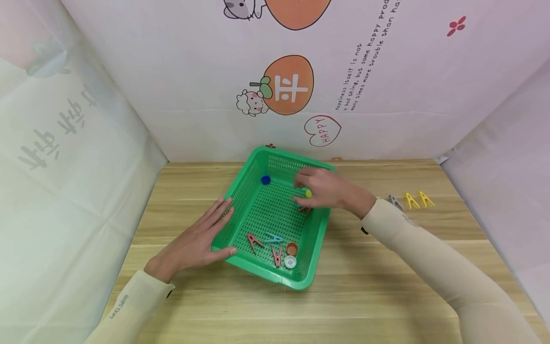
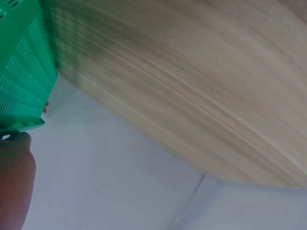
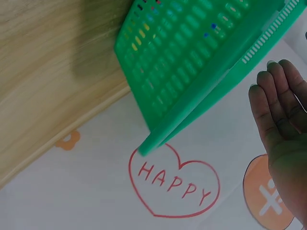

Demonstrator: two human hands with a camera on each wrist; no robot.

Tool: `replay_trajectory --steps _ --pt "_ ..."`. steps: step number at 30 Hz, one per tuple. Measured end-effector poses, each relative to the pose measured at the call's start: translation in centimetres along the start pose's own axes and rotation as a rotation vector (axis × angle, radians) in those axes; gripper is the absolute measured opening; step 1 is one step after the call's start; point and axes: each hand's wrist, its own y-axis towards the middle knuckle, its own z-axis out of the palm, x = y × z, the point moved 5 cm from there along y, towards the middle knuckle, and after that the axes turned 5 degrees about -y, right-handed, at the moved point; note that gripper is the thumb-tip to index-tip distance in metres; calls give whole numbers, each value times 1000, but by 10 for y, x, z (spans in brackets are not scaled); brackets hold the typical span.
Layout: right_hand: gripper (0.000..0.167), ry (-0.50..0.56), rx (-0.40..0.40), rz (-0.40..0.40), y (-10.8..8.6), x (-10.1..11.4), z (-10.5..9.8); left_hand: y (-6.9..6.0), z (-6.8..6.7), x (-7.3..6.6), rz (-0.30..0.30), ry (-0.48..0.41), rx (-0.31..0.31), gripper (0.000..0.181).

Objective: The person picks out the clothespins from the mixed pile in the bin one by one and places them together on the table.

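A green plastic basket (image 1: 266,273) stands tilted askew on the table. My left hand (image 1: 195,246) rests on its left rim, fingers straight and thumb over the near corner. Over the basket's right side hovers my right hand (image 1: 323,188), fingers loosely bent, with nothing visible in its grasp; its palm looks bare in the right wrist view. Beneath it are a yellow cap (image 1: 308,193) and a red clothespin (image 1: 305,210), partly hidden. A blue cap (image 1: 266,180) lies at the far left. Near the front are red clothespins (image 1: 253,241), a light-blue clothespin (image 1: 273,238), a brown cap (image 1: 291,249) and a white cap (image 1: 290,262).
Right of the basket, a grey clothespin (image 1: 395,202) and yellow clothespins (image 1: 411,200) lie in a row on the wooden table (image 1: 365,296), one partly behind the right forearm. Printed white sheets (image 1: 206,129) enclose the back and both sides.
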Motion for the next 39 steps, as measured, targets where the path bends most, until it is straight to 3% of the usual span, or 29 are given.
replay_trajectory --steps 13,21,31,39 --pt "33 -74 55 -150 20 37 15 0 -2 -3 -5 97 15 102" --pt "39 -116 185 -195 29 59 34 0 -3 -5 47 130 -27 99" --pt "44 -187 286 -283 41 87 52 -1 -3 -5 28 157 5 100" --pt "52 -250 372 -310 48 105 68 1 -4 -5 37 216 11 99"
